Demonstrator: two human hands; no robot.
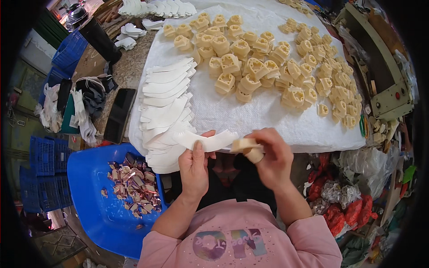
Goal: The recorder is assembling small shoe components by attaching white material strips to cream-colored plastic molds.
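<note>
White curved strip [210, 140] meets cream moulded block [248, 147].
Left hand [194, 167] pinches strip closed-fingered; right hand [268, 156] wraps block; best keep edges aligned, I judge.

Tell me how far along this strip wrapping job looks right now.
Done: nothing clearly finished shows; the blue bin holds only shiny foil scraps. In hand: the left hand holds one white curved strip against a cream block gripped by the right hand. Left: a long fanned stack of white strips and a large pile of cream blocks on the white sheet, so most seems ahead.
</note>
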